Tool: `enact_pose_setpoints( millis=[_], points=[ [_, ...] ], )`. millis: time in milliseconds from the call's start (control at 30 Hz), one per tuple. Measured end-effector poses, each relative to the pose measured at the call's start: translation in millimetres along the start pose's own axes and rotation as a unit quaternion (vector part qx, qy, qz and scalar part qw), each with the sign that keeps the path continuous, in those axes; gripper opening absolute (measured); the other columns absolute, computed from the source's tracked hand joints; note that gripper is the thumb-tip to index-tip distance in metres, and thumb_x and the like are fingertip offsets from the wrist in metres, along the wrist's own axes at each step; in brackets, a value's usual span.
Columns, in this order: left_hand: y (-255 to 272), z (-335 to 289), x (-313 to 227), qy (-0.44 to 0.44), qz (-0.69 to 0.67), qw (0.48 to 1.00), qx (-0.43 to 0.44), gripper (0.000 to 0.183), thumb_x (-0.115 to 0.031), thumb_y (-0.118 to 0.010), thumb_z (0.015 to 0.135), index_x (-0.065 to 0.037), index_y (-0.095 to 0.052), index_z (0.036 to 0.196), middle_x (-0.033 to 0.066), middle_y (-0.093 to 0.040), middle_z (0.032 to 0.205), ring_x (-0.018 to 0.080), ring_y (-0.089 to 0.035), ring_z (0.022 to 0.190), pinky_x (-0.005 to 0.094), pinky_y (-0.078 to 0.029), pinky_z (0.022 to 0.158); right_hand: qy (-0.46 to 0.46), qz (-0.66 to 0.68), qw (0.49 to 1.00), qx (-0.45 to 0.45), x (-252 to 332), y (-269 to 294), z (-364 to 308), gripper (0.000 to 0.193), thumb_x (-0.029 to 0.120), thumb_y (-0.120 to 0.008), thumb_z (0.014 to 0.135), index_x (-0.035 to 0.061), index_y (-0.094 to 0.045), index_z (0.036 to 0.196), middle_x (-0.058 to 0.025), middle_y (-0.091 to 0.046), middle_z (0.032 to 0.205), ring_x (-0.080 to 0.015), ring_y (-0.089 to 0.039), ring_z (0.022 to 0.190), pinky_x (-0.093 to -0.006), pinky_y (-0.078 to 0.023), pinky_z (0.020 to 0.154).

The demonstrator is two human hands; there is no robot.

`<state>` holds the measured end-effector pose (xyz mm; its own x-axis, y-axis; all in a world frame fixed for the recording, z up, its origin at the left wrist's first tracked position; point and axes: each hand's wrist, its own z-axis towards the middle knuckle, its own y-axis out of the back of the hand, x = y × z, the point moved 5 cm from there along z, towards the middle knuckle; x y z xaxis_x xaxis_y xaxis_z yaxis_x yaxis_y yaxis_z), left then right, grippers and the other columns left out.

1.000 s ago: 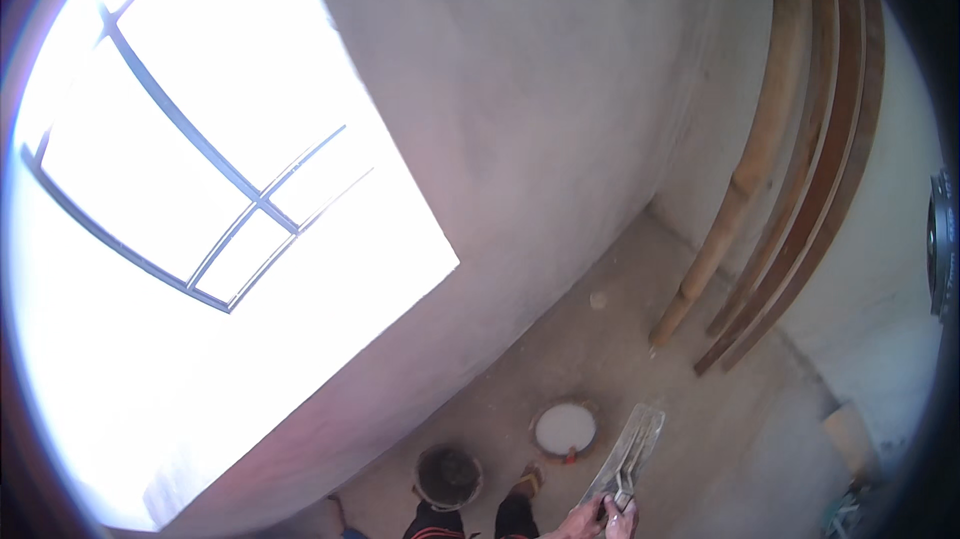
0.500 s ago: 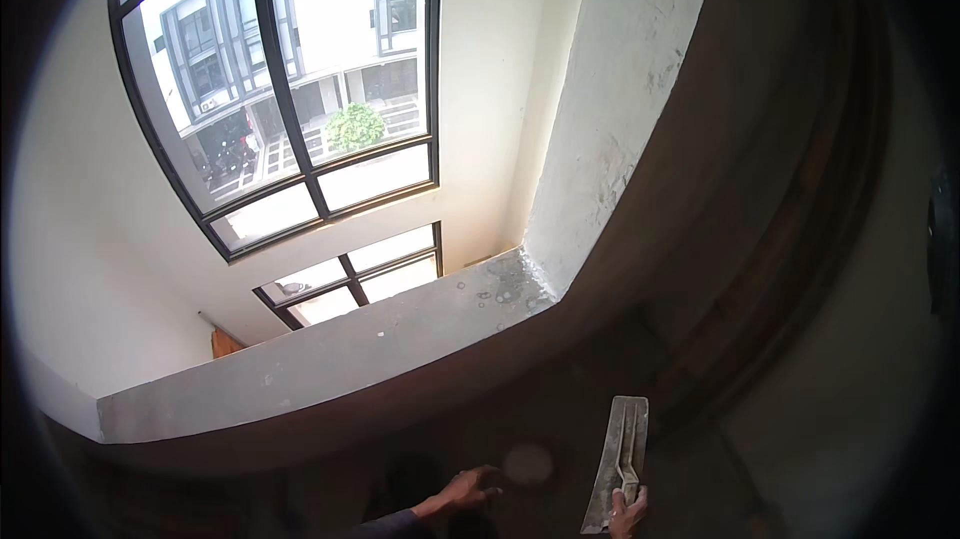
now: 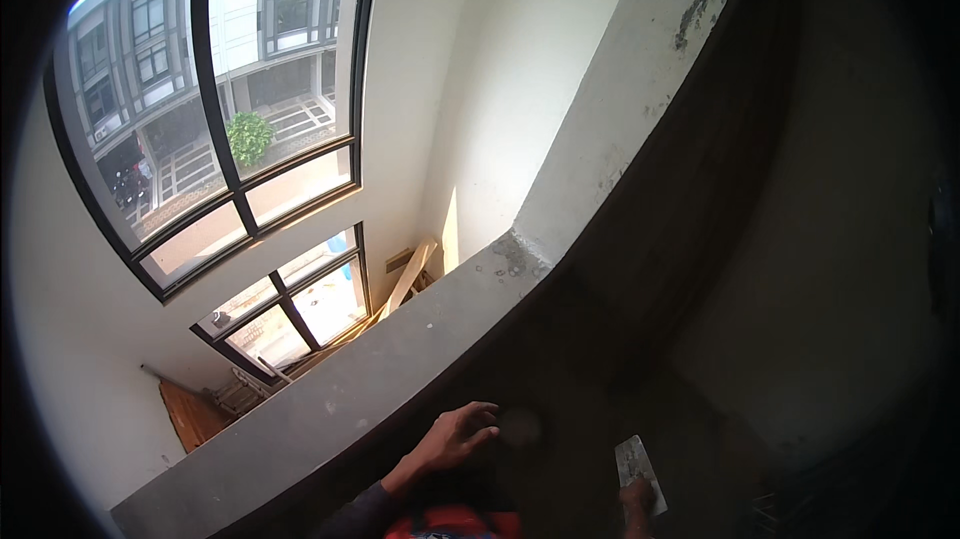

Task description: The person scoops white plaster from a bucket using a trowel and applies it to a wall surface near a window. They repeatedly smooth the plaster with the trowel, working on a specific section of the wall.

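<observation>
My left hand is open over the dark area below the ledge, its thumb apart from the fingers. Just beyond its fingertips shows a dim, pale round shape; whether the hand touches it I cannot tell. Farther right, my right hand is closed around the handle of a plastering trowel. The trowel's grey metal blade sticks out past the fist, and the fingers partly hide the handle.
A grey plastered ledge runs in front of me and turns at a corner up to the right. Beyond it lies a drop with tall windows, wooden boards and a brown panel. Something red shows at the lower edge.
The view has shifted, showing more of the lower space behind the ledge. My left hand sits higher and nearer the ledge. The trowel, still in my right hand, now appears turned and more foreshortened.
</observation>
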<state>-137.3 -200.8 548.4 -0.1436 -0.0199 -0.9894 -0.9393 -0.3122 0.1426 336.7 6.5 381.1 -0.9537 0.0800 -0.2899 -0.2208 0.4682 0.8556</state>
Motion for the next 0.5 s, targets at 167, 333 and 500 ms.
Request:
enact_pose_setpoints(
  millis=[167,333,500],
  points=[
    [62.0,61.3,-19.4,-0.098,0.032,0.986,-0.132,0.033,-0.017,-0.062,0.085,-0.004,-0.054,0.113,0.0124,-0.065,0.094,0.0227,-0.064,0.076,0.0333,-0.050,0.070,-0.041,0.105,0.929,-0.351,-41.4,37.9,-56.5,0.044,0.018,-0.067,0.072,-0.0046,-0.055,0.108,-0.0226,-0.064,0.094,-0.0385,-0.062,0.091,-0.0436,-0.051,0.079],
    [129.2,119.8,8.4,-0.135,0.153,0.923,-0.326,0.025,-0.016,-0.060,0.085,-0.005,-0.056,0.107,0.0070,-0.063,0.089,0.0211,-0.057,0.060,0.0347,-0.046,0.066,0.134,0.230,0.896,-0.355,8.8,183.3,-69.5,0.045,0.016,-0.067,0.067,-0.0092,-0.052,0.102,-0.0302,-0.060,0.091,-0.0442,-0.058,0.089,-0.0488,-0.046,0.078],
    [122.1,150.8,49.9,-0.121,0.192,0.898,-0.377,0.024,-0.017,-0.058,0.086,-0.005,-0.055,0.107,0.0068,-0.060,0.089,0.0209,-0.055,0.063,0.0353,-0.045,0.064,0.259,0.275,0.794,-0.476,58.3,387.2,-151.3,0.048,0.034,-0.066,0.079,-0.0052,-0.056,0.104,-0.0298,-0.060,0.091,-0.0484,-0.055,0.090,-0.0500,-0.044,0.076]
  ],
)
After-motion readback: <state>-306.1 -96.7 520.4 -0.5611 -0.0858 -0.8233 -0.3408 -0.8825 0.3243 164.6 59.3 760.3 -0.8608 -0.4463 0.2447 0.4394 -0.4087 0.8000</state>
